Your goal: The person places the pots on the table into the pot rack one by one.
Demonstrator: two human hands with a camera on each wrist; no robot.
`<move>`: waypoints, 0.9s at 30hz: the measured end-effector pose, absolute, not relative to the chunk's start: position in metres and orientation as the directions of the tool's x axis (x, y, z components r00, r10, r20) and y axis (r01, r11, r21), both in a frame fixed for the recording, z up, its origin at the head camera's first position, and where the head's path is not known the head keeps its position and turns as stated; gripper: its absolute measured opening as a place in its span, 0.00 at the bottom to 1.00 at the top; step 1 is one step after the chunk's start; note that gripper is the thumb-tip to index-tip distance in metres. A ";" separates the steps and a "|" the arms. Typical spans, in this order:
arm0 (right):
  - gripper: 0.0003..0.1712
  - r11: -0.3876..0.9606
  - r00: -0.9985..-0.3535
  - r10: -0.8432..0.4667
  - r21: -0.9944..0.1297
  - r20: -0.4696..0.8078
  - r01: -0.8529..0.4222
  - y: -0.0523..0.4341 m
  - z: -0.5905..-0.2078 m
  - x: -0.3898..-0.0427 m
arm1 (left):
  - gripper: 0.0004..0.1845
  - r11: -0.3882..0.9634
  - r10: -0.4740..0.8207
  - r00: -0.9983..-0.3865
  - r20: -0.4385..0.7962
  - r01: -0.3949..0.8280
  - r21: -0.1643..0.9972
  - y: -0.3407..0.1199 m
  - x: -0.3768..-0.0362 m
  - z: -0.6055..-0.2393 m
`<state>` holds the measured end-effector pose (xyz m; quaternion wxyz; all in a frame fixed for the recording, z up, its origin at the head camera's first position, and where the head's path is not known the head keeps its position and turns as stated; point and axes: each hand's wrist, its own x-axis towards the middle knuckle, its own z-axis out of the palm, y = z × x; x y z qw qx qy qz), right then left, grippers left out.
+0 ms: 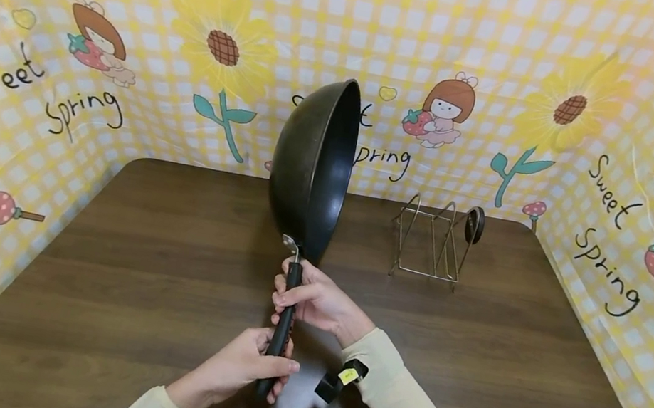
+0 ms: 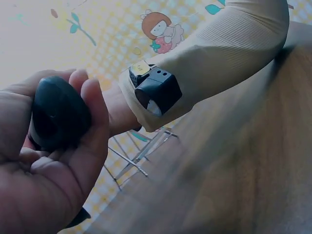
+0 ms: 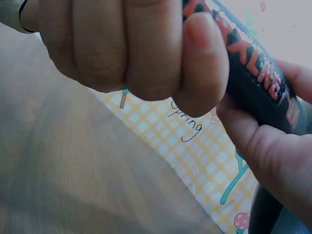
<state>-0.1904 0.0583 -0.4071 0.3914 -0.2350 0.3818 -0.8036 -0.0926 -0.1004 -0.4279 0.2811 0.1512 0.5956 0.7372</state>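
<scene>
A dark wok point(image 1: 302, 156) is held up on its side above the table in the head view, its hollow facing right. My right hand point(image 1: 317, 300) grips its black handle point(image 1: 285, 320) just below the metal bracket point(image 1: 290, 245). Lower down, my left hand point(image 1: 242, 363) holds the handle near its end, fingers curled round it. In the left wrist view the handle's butt point(image 2: 59, 114) sits inside the left hand point(image 2: 44, 185). Red lettering shows on the handle point(image 3: 258, 73) between both hands in the right wrist view.
A wire rack point(image 1: 431, 243) stands at the back right of the brown wooden table point(image 1: 161, 263), with a round black piece point(image 1: 475, 225) at its right side. A yellow checked cloth point(image 1: 342, 33) surrounds the table. A black wrist camera point(image 1: 339, 383) is strapped to the right sleeve.
</scene>
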 end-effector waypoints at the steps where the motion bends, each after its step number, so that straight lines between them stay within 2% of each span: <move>1: 0.19 -0.407 -0.577 -0.811 -0.798 0.093 0.444 0.059 -0.408 -0.191 | 0.10 -0.141 0.598 -0.794 -0.112 -0.241 0.960 -0.100 -0.093 -0.429; 12: 0.19 -0.412 -0.523 -0.838 -0.811 0.159 0.414 0.076 -0.410 -0.192 | 0.15 -0.165 0.654 -0.755 -0.052 -0.209 0.964 -0.083 -0.099 -0.438; 20: 0.21 -0.402 -0.509 -0.843 -0.836 0.177 0.374 0.099 -0.407 -0.188 | 0.13 -0.154 0.693 -0.720 -0.024 -0.180 0.971 -0.059 -0.099 -0.442; 27: 0.22 -0.418 -0.499 -0.838 -0.848 0.222 0.324 0.114 -0.402 -0.189 | 0.12 -0.115 0.696 -0.718 -0.003 -0.116 0.987 -0.045 -0.103 -0.439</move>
